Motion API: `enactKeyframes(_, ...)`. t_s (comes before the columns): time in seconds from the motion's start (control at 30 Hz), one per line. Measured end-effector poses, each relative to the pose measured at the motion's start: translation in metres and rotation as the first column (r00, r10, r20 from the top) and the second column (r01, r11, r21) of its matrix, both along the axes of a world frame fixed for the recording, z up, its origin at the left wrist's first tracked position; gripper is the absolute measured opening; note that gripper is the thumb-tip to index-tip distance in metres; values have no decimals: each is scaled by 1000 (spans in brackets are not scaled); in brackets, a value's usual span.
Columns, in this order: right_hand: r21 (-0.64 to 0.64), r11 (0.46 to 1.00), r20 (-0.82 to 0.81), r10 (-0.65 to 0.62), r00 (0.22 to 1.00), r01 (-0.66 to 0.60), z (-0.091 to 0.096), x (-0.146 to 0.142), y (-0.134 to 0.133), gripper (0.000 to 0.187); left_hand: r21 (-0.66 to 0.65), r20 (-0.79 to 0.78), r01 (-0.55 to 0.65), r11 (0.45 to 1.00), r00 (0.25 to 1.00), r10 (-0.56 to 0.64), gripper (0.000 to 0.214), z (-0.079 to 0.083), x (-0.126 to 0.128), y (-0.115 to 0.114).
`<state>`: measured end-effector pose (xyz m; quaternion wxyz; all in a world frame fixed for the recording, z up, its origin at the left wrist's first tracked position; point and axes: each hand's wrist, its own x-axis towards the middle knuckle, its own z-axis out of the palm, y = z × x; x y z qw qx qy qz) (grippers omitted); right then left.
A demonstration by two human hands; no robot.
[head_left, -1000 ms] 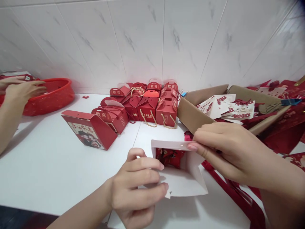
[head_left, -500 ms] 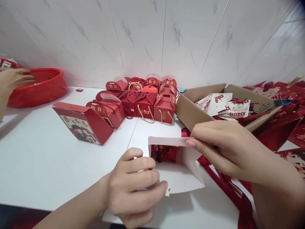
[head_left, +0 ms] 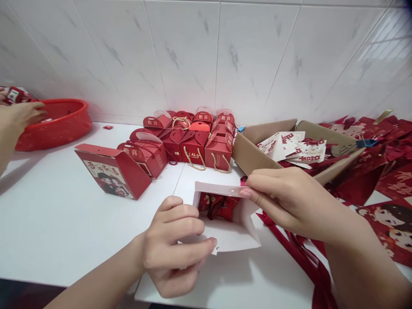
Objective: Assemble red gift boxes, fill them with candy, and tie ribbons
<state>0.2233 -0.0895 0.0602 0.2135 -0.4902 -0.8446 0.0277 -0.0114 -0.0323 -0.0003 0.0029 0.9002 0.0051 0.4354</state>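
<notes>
An open paper gift box (head_left: 231, 239), white on the inside, is tilted with its mouth toward me. Red wrapped packets (head_left: 222, 207) lie within it. My left hand (head_left: 178, 246) grips the box's left side, its fingers curled over the edge. The thumb and forefinger of my right hand (head_left: 280, 195) pinch the upper flap near its right end. The box's outer faces are mostly hidden from me. To the left, a red box with a couple's picture (head_left: 112, 176) stands on the white table (head_left: 64, 223).
Several red handled boxes (head_left: 193, 146) stand in rows by the tiled wall. A cardboard carton (head_left: 257, 150) holds white-and-red cards. Dark red ribbons (head_left: 302, 253) trail at right beside printed red bags (head_left: 392, 231). At far left, another person's hand (head_left: 24, 116) reaches over a red basin (head_left: 61, 128).
The view has shifted slightly. Both hands keep their hold on the box, and more of the red packets shows inside. The other person's hand has moved a little over the basin.
</notes>
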Motion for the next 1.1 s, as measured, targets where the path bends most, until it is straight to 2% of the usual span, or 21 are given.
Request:
enactKeyframes(0.13,-52,999,-59,2,998,-5,-3,-6,1,32,25,67,-36,999,997,34,26,-2,3,0)
enactKeyframes(0.33,-107,994,-101,5,995,-15,-5,-9,1,31,46,112,-28,999,993,22,28,-8,7,5)
enactKeyframes(0.6,-129,991,-45,18,999,-23,-2,-9,-1,30,70,125,0,998,992,-9,29,-10,3,5)
enactKeyframes(0.7,-145,989,-34,36,999,-40,-2,-9,-1,29,100,110,-25,995,994,14,31,-11,5,3)
enactKeyframes(0.77,-145,988,-45,49,998,-55,-1,-8,-2,28,88,258,-73,993,965,48,38,-15,9,4)
enactKeyframes(0.83,-141,989,-52,48,997,-55,-1,-8,-2,29,9,499,-88,996,863,71,45,-20,13,8)
enactKeyframes(0.87,-137,989,-54,41,998,-49,0,-8,-2,30,-41,584,-73,997,807,83,48,-22,14,12)
enactKeyframes(0.9,-132,990,-57,39,998,-47,0,-8,-2,31,-81,610,-49,995,787,89,53,-25,15,15)
enactKeyframes(0.97,-114,992,-83,52,995,-62,-1,-8,-1,31,-187,486,-10,982,868,102,64,-27,15,21)
enactKeyframes(1.0,-97,993,-123,61,991,-73,-3,-8,1,29,-289,388,-11,957,913,128,65,-27,14,24)
enactKeyframes(1.03,-75,994,-182,65,981,-79,-6,-9,4,26,-424,299,-32,905,938,174,61,-27,14,26)
enactKeyframes(1.1,-56,997,-312,31,950,-51,-14,-10,12,29,-681,187,-96,726,935,300,42,-25,15,28)
